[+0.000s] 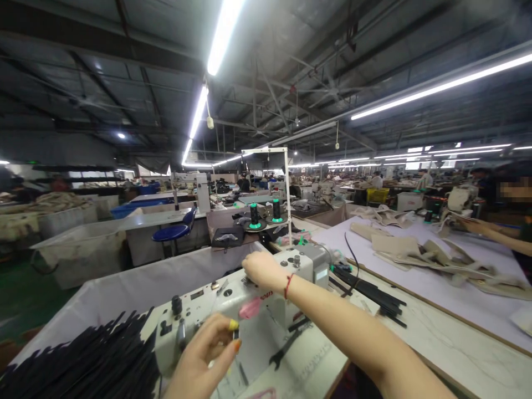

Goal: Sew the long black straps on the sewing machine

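I am resting my right hand (260,270) palm-down on the top of the sewing machine (249,316), fingers curled loosely over the top near its far end, gripping nothing; a red cord bracelet (287,286) is circling that wrist. I am pinching a small dark part (236,334) between thumb and forefinger of my left hand (208,354), at the machine's front face, just below a pink sticker (250,308). The machine is standing at the near edge of the worktop (436,343). A pile of black strips (83,360) is lying at the worktop's near left corner, touching the machine's left end. More black strips (369,293) are lying just right of the machine. Two thread cones (265,212) are standing upright on a stand beyond the machine. Beige fabric pieces (432,252) are lying on the neighbouring table, where another person's arm (494,235) is reaching in from the right edge.
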{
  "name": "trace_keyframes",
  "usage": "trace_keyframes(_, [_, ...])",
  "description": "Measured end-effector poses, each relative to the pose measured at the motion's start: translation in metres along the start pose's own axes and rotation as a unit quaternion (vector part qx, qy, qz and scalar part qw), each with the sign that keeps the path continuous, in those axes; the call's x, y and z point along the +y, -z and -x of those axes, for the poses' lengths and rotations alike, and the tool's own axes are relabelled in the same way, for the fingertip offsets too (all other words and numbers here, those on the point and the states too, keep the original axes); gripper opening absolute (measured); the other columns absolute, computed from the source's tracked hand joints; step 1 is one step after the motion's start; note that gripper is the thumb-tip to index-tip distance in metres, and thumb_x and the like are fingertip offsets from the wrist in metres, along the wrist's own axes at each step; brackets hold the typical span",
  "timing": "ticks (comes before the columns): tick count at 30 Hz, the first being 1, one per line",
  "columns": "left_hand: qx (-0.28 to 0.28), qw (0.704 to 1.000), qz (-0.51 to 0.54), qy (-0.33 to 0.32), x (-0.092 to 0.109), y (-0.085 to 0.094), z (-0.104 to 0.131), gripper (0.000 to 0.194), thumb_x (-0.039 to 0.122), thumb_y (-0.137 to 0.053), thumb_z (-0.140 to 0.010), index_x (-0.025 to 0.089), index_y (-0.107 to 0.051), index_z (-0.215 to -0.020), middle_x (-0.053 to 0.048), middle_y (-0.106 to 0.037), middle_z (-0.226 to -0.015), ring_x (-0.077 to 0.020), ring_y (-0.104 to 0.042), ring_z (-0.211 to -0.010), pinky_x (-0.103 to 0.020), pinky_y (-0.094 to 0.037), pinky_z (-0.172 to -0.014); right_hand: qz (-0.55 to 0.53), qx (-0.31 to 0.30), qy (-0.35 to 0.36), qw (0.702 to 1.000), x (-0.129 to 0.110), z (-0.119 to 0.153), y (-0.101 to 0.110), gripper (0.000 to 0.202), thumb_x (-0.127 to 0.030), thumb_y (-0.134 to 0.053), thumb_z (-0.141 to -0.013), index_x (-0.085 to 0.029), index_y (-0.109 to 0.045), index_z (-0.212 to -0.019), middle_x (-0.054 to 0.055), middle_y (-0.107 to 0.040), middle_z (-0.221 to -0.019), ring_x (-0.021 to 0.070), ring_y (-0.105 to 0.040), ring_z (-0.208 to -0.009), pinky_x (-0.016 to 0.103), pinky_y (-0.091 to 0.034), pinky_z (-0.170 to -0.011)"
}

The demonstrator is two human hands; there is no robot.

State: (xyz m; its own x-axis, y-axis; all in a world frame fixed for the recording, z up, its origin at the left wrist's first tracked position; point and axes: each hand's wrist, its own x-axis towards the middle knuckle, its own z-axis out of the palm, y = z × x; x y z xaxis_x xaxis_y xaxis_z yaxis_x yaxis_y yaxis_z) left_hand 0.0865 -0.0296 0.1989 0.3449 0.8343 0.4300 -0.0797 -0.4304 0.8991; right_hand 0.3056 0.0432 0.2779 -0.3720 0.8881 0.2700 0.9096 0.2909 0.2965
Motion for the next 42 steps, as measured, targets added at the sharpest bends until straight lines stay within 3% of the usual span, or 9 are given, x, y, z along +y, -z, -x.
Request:
trace_keyframes(5, [-0.056, 0.996, -0.075, -0.008, -0.003, 0.009, -0.020, 0.032, 0.047, -0.069, -0.078, 0.021, -0.069, -0.097, -0.006, -0.061, -0.091, -0.0205, -0.062, -0.081, -0.026, -0.055, -0.069, 0.003, -0.010, -0.014, 1.000, 0.002, 0.005, -0.005, 0.014, -0.017, -0.055, -0.083, -0.015, -0.070, -0.082, 0.011, -0.075, -0.086, 0.0258, -0.070, -0.082, 0.034, -0.049, -0.069])
trace_keyframes(10, [-0.083, 0.971, -0.194, -0.113, 0.008, 0.008, -0.031, 0.020, 0.037, -0.058, -0.088, 0.022, -0.067, -0.097, -0.005, -0.060, -0.087, -0.0184, -0.061, -0.077, -0.025, -0.054, -0.068, 0.001, 0.011, -0.014, 1.000, 0.003, 0.002, -0.007, 0.020, -0.017, -0.051, -0.086, -0.016, -0.069, -0.094, 0.012, -0.074, -0.100, 0.0255, -0.069, -0.093, 0.035, -0.049, -0.075])
trace_keyframes(14, [-0.079, 0.940, -0.275, -0.185, 0.013, 0.008, -0.034, 0.014, 0.030, -0.056, -0.090, 0.023, -0.064, -0.100, -0.004, -0.059, -0.085, -0.0157, -0.059, -0.070, -0.023, -0.052, -0.064, -0.001, -0.012, -0.017, 1.000, 0.004, -0.002, -0.008, 0.014, -0.015, -0.057, -0.079, -0.015, -0.071, -0.080, 0.011, -0.076, -0.085, 0.0258, -0.070, -0.081, 0.036, -0.049, -0.071])
trace_keyframes(18, [-0.074, 0.918, -0.318, -0.226, 0.008, 0.009, -0.043, 0.013, 0.025, -0.053, -0.091, 0.022, -0.061, -0.100, -0.004, -0.057, -0.086, -0.0166, -0.059, -0.072, -0.026, -0.050, -0.067, -0.007, -0.002, -0.021, 1.000, 0.004, -0.005, -0.009, 0.021, -0.019, -0.051, -0.086, -0.016, -0.069, -0.095, 0.012, -0.075, -0.098, 0.0242, -0.069, -0.091, 0.035, -0.049, -0.075])
trace_keyframes(24, [-0.099, 0.906, -0.347, -0.220, 0.002, 0.003, -0.055, 0.013, 0.021, -0.050, -0.091, 0.021, -0.059, -0.100, -0.003, -0.054, -0.085, -0.0165, -0.058, -0.071, -0.027, -0.048, -0.066, -0.015, -0.005, -0.009, 1.000, 0.004, -0.004, -0.011, 0.014, -0.020, -0.057, -0.081, -0.018, -0.071, -0.085, 0.010, -0.076, -0.089, 0.0249, -0.070, -0.085, 0.034, -0.048, -0.074])
trace_keyframes(27, [-0.094, 0.905, -0.370, -0.189, 0.003, -0.002, -0.061, 0.012, 0.019, -0.048, -0.090, 0.019, -0.060, -0.095, -0.004, -0.054, -0.089, -0.0179, -0.057, -0.076, -0.030, -0.047, -0.071, -0.011, 0.014, -0.025, 1.000, 0.006, -0.006, -0.015, 0.020, -0.016, -0.051, -0.085, -0.014, -0.069, -0.093, 0.014, -0.074, -0.099, 0.0263, -0.069, -0.091, 0.035, -0.047, -0.076])
trace_keyframes(31, [-0.115, 0.899, -0.398, -0.138, 0.011, -0.004, -0.071, 0.012, 0.018, -0.050, -0.087, 0.019, -0.061, -0.088, -0.003, -0.052, -0.084, -0.0176, -0.056, -0.073, -0.030, -0.044, -0.068, -0.007, -0.010, -0.011, 1.000, 0.009, -0.008, -0.020, 0.013, -0.016, -0.058, -0.079, -0.015, -0.071, -0.079, 0.010, -0.076, -0.084, 0.0266, -0.071, -0.081, 0.037, -0.046, -0.074])
trace_keyframes(35, [-0.121, 0.891, -0.419, -0.129, 0.024, -0.007, -0.084, 0.015, 0.015, -0.047, -0.086, 0.018, -0.061, -0.082, -0.004, -0.053, -0.089, -0.0188, -0.057, -0.081, -0.030, -0.043, -0.074, -0.002, 0.009, -0.004, 1.000, 0.006, -0.008, -0.016, 0.023, -0.016, -0.048, -0.086, -0.014, -0.070, -0.094, 0.013, -0.074, -0.100, 0.0269, -0.068, -0.093, 0.038, -0.045, -0.079])
trace_keyframes(42, [-0.144, 0.867, -0.463, -0.112, 0.027, -0.004, -0.097, 0.013, 0.014, -0.050, -0.084, 0.017, -0.062, -0.084, -0.005, -0.054, -0.091, -0.0176, -0.058, -0.081, -0.028, -0.043, -0.073, -0.008, 0.008, 0.033, 0.999, 0.005, -0.006, -0.006, 0.019, -0.020, -0.051, -0.087, -0.016, -0.069, -0.091, 0.011, -0.074, -0.096, 0.0252, -0.067, -0.092, 0.038, -0.041, -0.087])
